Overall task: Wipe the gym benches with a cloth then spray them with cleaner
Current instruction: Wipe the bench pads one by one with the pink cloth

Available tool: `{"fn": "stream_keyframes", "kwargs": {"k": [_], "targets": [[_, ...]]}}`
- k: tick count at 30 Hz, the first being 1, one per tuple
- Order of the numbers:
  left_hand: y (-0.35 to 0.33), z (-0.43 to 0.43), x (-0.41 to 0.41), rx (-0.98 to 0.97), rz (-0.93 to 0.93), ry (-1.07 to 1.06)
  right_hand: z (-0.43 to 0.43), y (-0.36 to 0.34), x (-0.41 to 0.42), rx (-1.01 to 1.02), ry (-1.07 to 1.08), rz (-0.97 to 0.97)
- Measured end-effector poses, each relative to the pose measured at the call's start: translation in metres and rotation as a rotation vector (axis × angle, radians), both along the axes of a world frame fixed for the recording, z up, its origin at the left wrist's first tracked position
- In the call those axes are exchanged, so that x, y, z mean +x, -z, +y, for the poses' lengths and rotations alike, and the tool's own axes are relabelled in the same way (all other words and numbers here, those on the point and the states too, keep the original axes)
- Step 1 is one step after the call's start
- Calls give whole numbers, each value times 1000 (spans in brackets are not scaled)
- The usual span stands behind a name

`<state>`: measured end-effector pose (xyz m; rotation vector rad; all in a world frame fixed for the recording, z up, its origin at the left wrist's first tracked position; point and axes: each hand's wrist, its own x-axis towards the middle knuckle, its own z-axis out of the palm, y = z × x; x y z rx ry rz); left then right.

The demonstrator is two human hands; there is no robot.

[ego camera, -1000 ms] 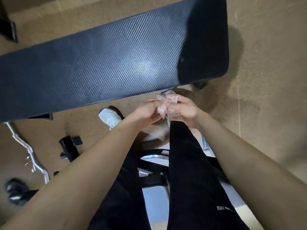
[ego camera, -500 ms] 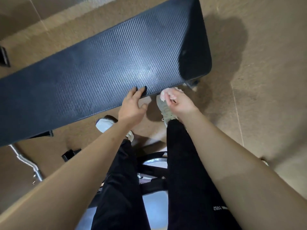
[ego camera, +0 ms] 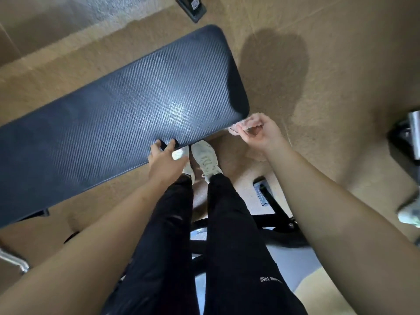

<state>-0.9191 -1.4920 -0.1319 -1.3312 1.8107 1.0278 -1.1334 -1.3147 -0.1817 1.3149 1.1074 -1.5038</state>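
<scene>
A black textured gym bench [ego camera: 118, 117] runs from the left edge up toward the middle of the head view. My left hand [ego camera: 164, 161] rests at the bench's near edge, its fingertips on the padding. My right hand [ego camera: 261, 135] is just off the bench's near right corner and grips a small crumpled pink cloth [ego camera: 243, 123]. The cloth sits beside the corner; whether it touches the pad is unclear. No spray bottle is in view.
My legs in black trousers and white shoes [ego camera: 208, 160] stand close to the bench on the brown floor. Black metal frame parts [ego camera: 272, 210] lie behind my right leg. A metal bar [ego camera: 13, 261] is at the lower left, more equipment [ego camera: 406, 137] at the right edge.
Both hands held the cloth together a second ago. My left hand then let go and went to the bench edge; my right hand carried the cloth out to the bench's right corner.
</scene>
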Motion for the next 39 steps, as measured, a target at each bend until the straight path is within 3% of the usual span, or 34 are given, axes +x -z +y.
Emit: {"fn": "stream_keyframes", "kwargs": {"k": [4, 8, 14, 20, 25, 28, 34, 39], "targets": [[-3, 3, -3, 6, -8, -3, 0, -5, -15, -5, 65, 43], [-5, 4, -6, -18, -4, 45, -7, -12, -31, 53, -260, 156], [-13, 1, -39, 10, 127, 222, -34, -6, -61, 153, -497, 237], [-15, 9, -92, 21, 185, 318, -77, -15, -96, 62, -539, 282], [-8, 32, -134, 52, 112, 346, -104, -18, -127, -86, -648, 305], [-5, 47, -148, 19, 28, 270, -112, -22, -146, -268, -736, 289], [-20, 57, -201, 85, -89, -39, -84, -66, -199, -376, -754, 308], [-59, 61, -267, 43, 155, -462, -32, -108, -241, -296, -943, 440]]}}
